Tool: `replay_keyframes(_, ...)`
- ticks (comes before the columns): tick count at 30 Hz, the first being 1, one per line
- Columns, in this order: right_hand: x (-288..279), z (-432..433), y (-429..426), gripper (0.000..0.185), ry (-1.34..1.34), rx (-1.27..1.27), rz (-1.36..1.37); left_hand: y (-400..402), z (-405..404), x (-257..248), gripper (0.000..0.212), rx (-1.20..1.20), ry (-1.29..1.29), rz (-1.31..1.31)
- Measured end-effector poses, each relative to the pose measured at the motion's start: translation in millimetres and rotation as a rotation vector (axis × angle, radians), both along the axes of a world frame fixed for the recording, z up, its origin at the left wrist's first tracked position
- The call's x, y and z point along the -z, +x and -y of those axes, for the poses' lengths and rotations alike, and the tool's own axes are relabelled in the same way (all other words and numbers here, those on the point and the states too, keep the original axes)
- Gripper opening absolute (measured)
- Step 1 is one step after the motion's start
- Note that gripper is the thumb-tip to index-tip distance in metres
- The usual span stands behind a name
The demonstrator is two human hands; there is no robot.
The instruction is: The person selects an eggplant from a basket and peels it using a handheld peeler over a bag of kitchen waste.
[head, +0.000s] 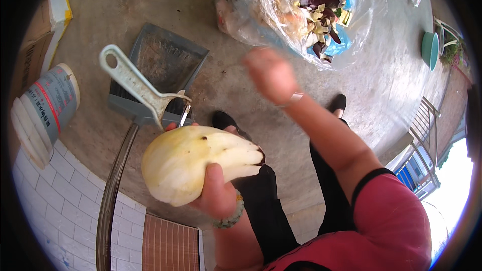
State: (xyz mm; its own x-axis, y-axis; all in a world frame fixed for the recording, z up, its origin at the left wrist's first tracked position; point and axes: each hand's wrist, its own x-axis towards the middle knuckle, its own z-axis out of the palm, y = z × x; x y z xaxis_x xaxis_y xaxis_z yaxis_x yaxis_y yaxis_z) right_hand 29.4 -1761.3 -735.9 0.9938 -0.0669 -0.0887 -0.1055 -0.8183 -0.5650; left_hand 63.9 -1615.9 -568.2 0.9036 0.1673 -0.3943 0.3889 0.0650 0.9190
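Observation:
My left hand holds a large peeled eggplant, its thumb pressed on the near side. The flesh is pale cream, with small brown spots and a bit of dark purple skin at the narrow right end. Just beyond it, a Y-shaped vegetable peeler with a pale handle has its head by my left fingertips; the eggplant partly hides how it is held. My right hand, blurred and curled, is up near a clear plastic bag full of scraps. Whether anything is in its fingers cannot be made out.
A grey dustpan with a long metal handle lies left on the concrete floor. A white-and-grey bucket stands by the tiled wall. Dark eggplant peels top the bag. A green basin is far right.

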Motion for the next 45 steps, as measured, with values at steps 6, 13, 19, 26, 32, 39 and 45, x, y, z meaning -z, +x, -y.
replay_keyframes(6,122.5,-72.1,3.5,0.019,-0.074,-0.463,-0.291,-2.3,-4.6,4.8,0.076,0.122,0.304,0.144)
replay_keyframes(13,60.4,-34.9,-33.7,0.010,0.016,-0.133,-0.225,-21.8,25.0,9.2,0.074,0.114,0.020,-0.053)
replay_keyframes(19,-99.7,93.7,-42.1,0.011,0.370,0.483,-0.173,-68.7,70.4,21.1,0.080,0.107,-0.120,-0.142)
replay_keyframes(26,-174.2,170.6,-30.4,0.009,0.421,0.516,-0.149,-104.8,126.8,-75.9,0.066,0.094,-0.088,-0.223)
replay_keyframes(32,-193.5,183.2,-7.3,0.013,0.353,0.441,-0.245,-77.9,130.5,-129.5,0.053,0.004,-0.169,-0.107)
replay_keyframes(39,-158.4,159.0,27.0,0.020,0.268,0.213,-0.570,-21.0,129.8,-121.3,0.047,-0.095,-0.152,-0.226)
replay_keyframes(45,-91.7,103.1,73.1,0.050,0.158,0.274,-0.762,19.9,130.8,-67.7,0.045,-0.176,-0.294,-0.184)
